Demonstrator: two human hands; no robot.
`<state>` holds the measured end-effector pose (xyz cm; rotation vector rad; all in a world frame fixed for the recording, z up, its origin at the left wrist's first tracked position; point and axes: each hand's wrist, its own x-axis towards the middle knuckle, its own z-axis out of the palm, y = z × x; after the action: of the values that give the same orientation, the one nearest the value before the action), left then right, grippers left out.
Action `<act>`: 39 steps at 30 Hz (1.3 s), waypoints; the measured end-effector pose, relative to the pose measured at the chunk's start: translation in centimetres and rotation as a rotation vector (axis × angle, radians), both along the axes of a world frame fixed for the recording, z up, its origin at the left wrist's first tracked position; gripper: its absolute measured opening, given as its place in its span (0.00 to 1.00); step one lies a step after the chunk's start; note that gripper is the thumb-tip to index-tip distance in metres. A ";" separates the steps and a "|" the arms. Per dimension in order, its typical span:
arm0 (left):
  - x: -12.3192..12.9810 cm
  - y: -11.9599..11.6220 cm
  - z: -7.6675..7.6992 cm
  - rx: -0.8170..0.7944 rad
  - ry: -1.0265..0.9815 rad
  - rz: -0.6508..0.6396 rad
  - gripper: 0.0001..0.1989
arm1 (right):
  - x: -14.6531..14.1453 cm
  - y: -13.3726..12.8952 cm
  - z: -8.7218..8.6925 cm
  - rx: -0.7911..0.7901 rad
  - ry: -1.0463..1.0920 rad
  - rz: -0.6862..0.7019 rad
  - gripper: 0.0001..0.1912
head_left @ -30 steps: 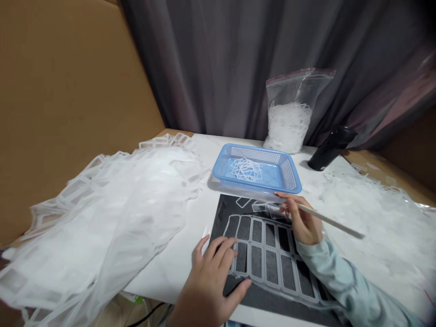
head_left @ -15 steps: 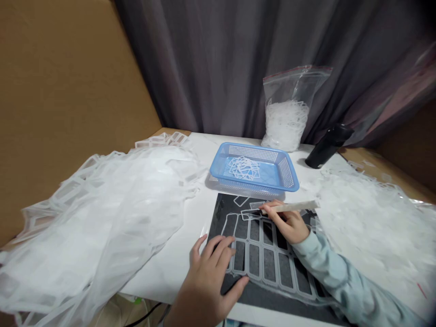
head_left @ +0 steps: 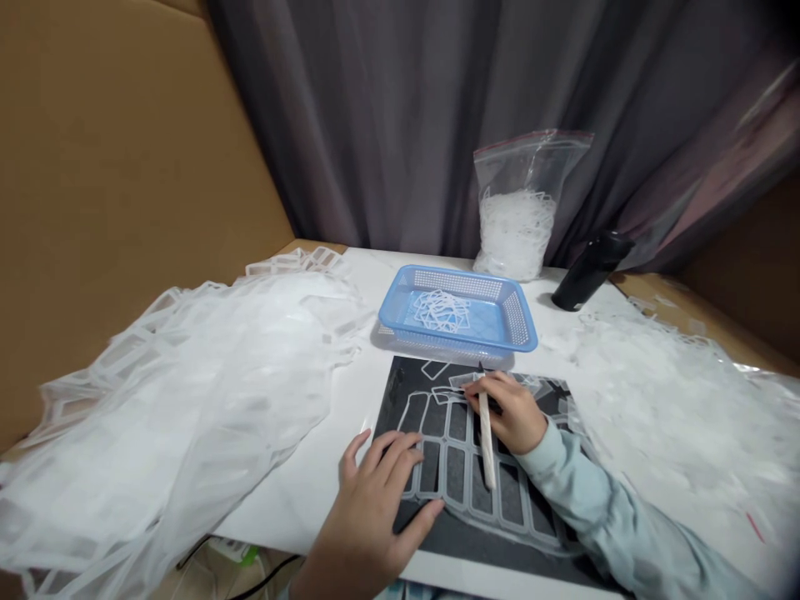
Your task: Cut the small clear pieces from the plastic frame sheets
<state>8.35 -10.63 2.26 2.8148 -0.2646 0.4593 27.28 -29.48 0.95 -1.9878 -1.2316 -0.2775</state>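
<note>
Left hand (head_left: 382,498) on translucent, grid-like frame sheet (head_left: 467,473).

Makeshift work nook: cardboard panel (head_left: 125,167), grey curtain (head_left: 387,125)

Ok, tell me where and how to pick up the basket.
Grip the basket by its rim at both short ends, coming from above, probably with a hand at each: the rim flares outward past the sloping walls and the top is open. Keep it level, as loose frames lie mostly in its left half.
</note>
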 end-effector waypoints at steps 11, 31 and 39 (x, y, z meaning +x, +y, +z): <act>0.1 0.4 -0.3 0.010 0.018 -0.004 0.14 | 0.4 -0.3 0.1 0.094 0.102 -0.075 0.06; 0.1 0.5 -0.2 -0.034 0.018 0.032 0.13 | 0.7 -0.2 -0.2 0.254 0.374 -0.065 0.08; 0.3 0.5 -0.4 -0.101 -0.051 0.083 0.13 | -0.8 0.7 0.5 0.416 0.628 0.130 0.12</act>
<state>8.65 -10.14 1.81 2.7257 -0.1318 0.5480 26.52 -28.74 1.48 -1.4625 -0.8076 0.1445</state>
